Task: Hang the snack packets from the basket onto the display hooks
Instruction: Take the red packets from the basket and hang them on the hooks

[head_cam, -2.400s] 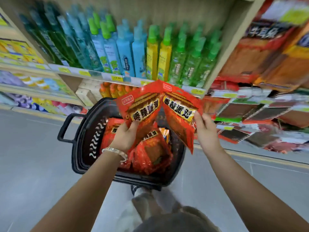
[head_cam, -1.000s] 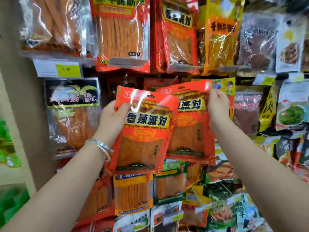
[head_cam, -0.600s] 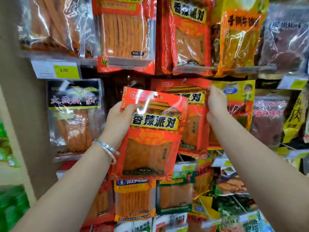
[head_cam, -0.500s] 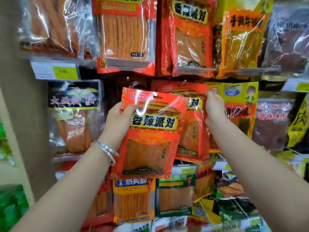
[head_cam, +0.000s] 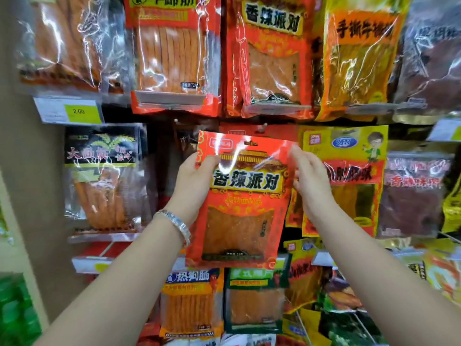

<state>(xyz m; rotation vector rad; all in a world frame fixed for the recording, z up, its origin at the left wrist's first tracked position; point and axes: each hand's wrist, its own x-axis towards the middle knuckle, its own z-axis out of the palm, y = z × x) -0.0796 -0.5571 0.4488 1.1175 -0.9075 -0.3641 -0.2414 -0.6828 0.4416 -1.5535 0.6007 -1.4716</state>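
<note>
Left hand [head_cam: 197, 181] gripping red snack packet [head_cam: 239, 221] by upper left edge, right hand [head_cam: 311, 181] touching its upper right edge, can't tell if pinching; hook [head_cam: 265, 126] sitting just above.

A glossy red plastic-film snack packet [head_cam: 239, 201], its clear window streaked with glare, is gripped in the left hand [head_cam: 197, 178], whose wrist carries a polished, linked metal bracelet [head_cam: 174, 223]. Behind it, the hanging packets [head_cam: 174, 51] are of crinkled transparent and printed film, all shiny under the lights. The yellow packet [head_cam: 349, 151] to the right has the same slick sheen. A matt paper price label [head_cam: 72, 112] sits at upper left, beside a smooth, matt beige wall panel [head_cam: 22, 171].
</note>
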